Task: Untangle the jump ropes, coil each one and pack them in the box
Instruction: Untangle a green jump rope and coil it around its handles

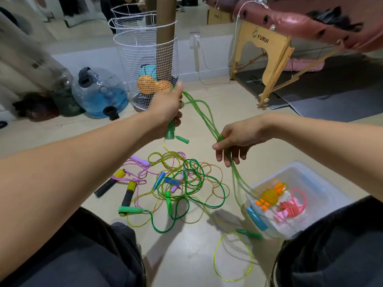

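My left hand [167, 104] grips the handles of a green jump rope [204, 114], raised above the floor. Its strands run down to my right hand [234, 139], which grips them in a bunch. Below that hand the strands hang toward the clear plastic box [315, 175] at the right. In the box lie a coiled orange rope [269, 196] and a coiled pink-red rope [290, 208]. A tangle of ropes [182, 183] in green, yellow, pink and beige lies on the floor between my knees, with several loose handles. A yellow-green loop [232, 257] lies nearer to me.
A white wire basket [132, 56] with balls stands behind the tangle, around a cardboard tube. Water jugs [99, 90] sit at the left. A wooden folding table [267, 56] stands at the back right. My dark-trousered legs frame the floor space.
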